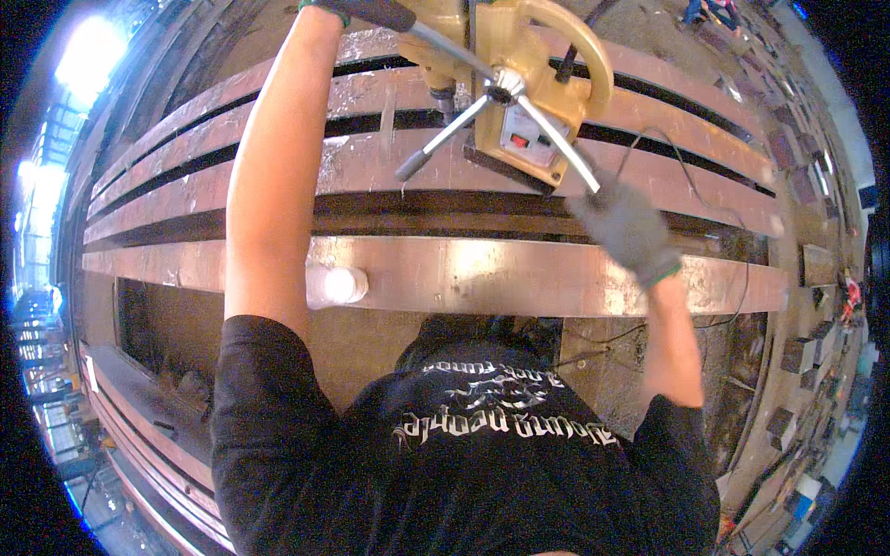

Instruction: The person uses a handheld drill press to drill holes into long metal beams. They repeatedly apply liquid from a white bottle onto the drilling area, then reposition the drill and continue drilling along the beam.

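Note:
A yellow magnetic drill (547,139) stands on the steel beams, with a control panel and red switch facing me. Three metal spokes spread from its feed handle hub (502,89). My right hand (630,230), in a grey glove and slightly blurred, is closed round the end of the lower right spoke. My left arm reaches up to the top edge, where only the green glove cuff of my left hand (324,7) shows. Its fingers are cut off, beside the black grip (375,13) of the upper left spoke. The drill's chuck (445,100) points down between beams.
Long reddish steel beams (445,269) run side by side across, with dark gaps between them. On the nearest, a whitish translucent bottle (336,284) sits against my left forearm. A black cable (691,171) trails right of the drill. Another person (712,13) is far off, top right.

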`<state>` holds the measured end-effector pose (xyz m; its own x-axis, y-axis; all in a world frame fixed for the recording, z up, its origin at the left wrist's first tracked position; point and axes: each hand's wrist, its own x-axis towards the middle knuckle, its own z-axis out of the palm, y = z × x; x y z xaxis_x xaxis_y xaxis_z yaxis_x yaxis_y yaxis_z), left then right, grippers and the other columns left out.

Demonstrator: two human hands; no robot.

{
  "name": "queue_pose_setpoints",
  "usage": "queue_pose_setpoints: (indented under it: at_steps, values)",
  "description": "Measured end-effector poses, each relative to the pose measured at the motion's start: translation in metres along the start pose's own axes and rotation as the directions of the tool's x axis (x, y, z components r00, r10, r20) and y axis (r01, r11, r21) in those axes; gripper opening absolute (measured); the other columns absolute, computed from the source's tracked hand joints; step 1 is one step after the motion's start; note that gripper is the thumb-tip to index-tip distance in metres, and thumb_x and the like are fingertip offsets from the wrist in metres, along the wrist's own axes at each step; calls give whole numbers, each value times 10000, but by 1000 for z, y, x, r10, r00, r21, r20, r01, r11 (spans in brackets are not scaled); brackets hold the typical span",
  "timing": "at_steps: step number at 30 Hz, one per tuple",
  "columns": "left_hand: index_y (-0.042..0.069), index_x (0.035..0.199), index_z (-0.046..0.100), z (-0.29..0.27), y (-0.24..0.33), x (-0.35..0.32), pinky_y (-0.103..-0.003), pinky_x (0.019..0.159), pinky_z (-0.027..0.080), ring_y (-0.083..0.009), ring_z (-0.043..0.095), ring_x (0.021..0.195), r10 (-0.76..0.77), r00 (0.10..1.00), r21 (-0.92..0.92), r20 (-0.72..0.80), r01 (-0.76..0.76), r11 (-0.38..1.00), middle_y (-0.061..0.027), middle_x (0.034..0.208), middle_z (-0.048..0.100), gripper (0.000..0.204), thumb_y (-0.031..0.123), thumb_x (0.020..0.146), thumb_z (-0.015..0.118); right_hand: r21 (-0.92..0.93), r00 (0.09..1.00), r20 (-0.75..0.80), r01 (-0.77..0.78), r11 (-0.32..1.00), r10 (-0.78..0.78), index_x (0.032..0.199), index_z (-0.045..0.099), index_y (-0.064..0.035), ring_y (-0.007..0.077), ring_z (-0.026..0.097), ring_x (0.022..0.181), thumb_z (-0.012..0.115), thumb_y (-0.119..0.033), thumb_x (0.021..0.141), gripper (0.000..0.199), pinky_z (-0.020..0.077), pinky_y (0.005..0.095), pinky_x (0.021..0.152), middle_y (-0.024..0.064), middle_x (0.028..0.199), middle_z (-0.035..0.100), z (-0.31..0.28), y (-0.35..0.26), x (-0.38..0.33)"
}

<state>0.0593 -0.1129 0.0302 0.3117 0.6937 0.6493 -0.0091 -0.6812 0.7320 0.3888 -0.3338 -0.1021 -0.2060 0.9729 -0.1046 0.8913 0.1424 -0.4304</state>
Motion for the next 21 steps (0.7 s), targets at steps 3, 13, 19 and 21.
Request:
queue_pose_setpoints:
  at_steps: [3, 13, 19, 21]
  values:
    - [-17, 1295, 657, 16, 19, -16, -309, 977, 522, -135, 658, 1090, -30, 999, 106, 30, 27, 994, -54, 1186, 726, 355, 205, 1019, 661, -136, 992, -19, 122, 983, -126, 999, 708, -27, 415, 713, 801, 691, -405, 892, 393, 554, 498, 755, 224, 855, 728, -55, 33, 21]
    - [-17, 1375, 603, -6, 33, -21, -289, 996, 497, -133, 622, 1165, -92, 973, 533, 212, -37, 846, -66, 1281, 696, 418, 246, 1049, 603, -218, 895, -374, 169, 961, -242, 1043, 702, -10, 324, 714, 809, 793, -433, 868, 467, 547, 412, 754, 171, 871, 730, -82, 14, 1]
    - [9, 1409, 594, -2, 37, -19, -307, 1027, 475, -174, 623, 1175, -108, 981, 567, 159, -1, 824, -79, 1304, 689, 485, 347, 1064, 565, -37, 792, -567, 251, 967, -228, 1135, 709, -20, 185, 699, 897, 732, -390, 957, 411, 562, 369, 795, 79, 1013, 751, -77, 8, 4]
    - [20, 1420, 592, 8, 58, -22, -323, 1044, 466, -185, 616, 1194, -195, 972, 740, 134, 32, 672, -89, 1340, 673, 517, 391, 1062, 561, 170, 682, -730, 256, 952, -52, 1030, 707, -39, 173, 706, 803, 723, -236, 950, 214, 537, 353, 671, 78, 848, 714, -77, -37, -8]
